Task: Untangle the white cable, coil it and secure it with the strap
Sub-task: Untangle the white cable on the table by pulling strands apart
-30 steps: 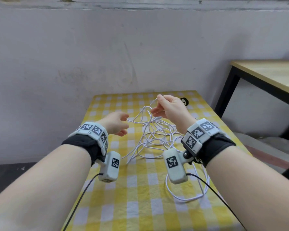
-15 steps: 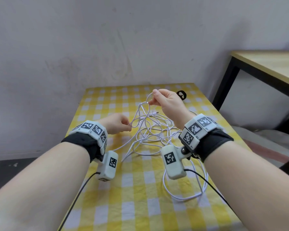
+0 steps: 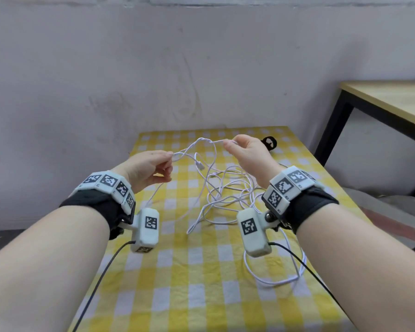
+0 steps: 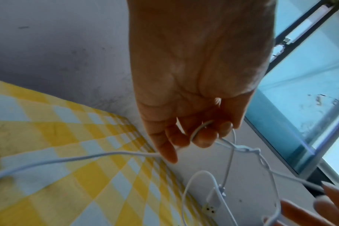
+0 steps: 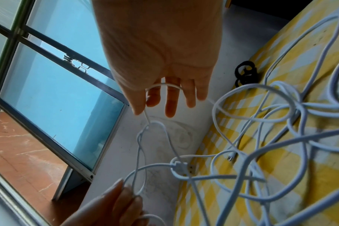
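The left hand point(image 3: 151, 168) is lifted above the left part of the table point(image 3: 182, 271), which has a yellow and white checked cloth. Its thumb and fingers point(image 4: 204, 138) are curled and pinch a strand of the white cable point(image 3: 225, 195). In the head view the exact place of the pinch is hard to see, because the thumb covers it. From this hand one strand hangs down to the cloth and another goes to the right.

Between the two hands the cable is held in the air and runs left to right. Near the middle it makes a small twisted knot point(image 4: 246, 149), and a flat white connector point(image 3: 200, 166) hangs below, pointing down toward the cloth. Which strand the connector belongs to, I cannot tell.

Most of the cable lies as a loose tangle on the cloth, under and near the right hand point(image 3: 247, 154); one big loop comes toward the near right edge of the table. The wrist camera of the right arm hides part of this tangle.

The right hand is also lifted and pinches the cable with thumb and fingers point(image 5: 171, 105), the cable passing across the fingers. Just behind it, at the far right of the table, lies the black strap point(image 3: 269, 143), partly hidden by the hand in the head view.

Further right, a wooden table with black legs point(image 3: 393, 99) is cut off by the frame.
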`<action>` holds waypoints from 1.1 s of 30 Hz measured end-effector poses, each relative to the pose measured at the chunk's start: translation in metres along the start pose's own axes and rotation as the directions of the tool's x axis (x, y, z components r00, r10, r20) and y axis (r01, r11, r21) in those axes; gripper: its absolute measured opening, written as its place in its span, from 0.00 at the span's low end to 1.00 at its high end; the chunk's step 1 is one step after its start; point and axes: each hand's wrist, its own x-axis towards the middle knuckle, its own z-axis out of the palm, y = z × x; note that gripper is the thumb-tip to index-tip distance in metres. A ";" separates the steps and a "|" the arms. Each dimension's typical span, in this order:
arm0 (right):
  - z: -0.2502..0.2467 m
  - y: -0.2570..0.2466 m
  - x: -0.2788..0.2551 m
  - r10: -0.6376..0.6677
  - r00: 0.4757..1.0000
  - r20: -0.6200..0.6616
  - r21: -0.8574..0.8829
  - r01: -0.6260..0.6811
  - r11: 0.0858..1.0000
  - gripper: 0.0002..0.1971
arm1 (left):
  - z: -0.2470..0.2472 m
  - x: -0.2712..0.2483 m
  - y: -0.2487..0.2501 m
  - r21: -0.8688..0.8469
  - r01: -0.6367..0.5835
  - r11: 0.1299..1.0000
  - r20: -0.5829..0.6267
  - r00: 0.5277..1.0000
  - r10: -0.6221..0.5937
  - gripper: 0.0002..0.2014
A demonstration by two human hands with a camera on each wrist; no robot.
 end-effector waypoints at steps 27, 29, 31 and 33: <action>0.009 -0.036 -0.017 0.093 0.970 0.223 -0.028 -0.089 0.996 0.10 | 0.023 -0.023 0.050 0.409 -0.274 0.870 0.032 0.957 0.287 0.15; 0.006 -0.037 -0.017 0.123 0.950 0.286 -0.124 -0.090 0.988 0.09 | 0.023 -0.023 0.053 0.378 -0.280 0.882 -0.019 0.951 0.310 0.15; 0.003 -0.036 -0.018 0.144 0.947 0.288 -0.210 -0.084 0.974 0.11 | 0.022 -0.022 0.055 0.332 -0.273 0.903 -0.099 0.942 0.321 0.15; 0.000 -0.033 -0.017 0.140 0.964 0.228 -0.197 -0.095 0.976 0.23 | 0.016 -0.020 0.057 0.261 -0.233 0.937 -0.218 0.931 0.293 0.15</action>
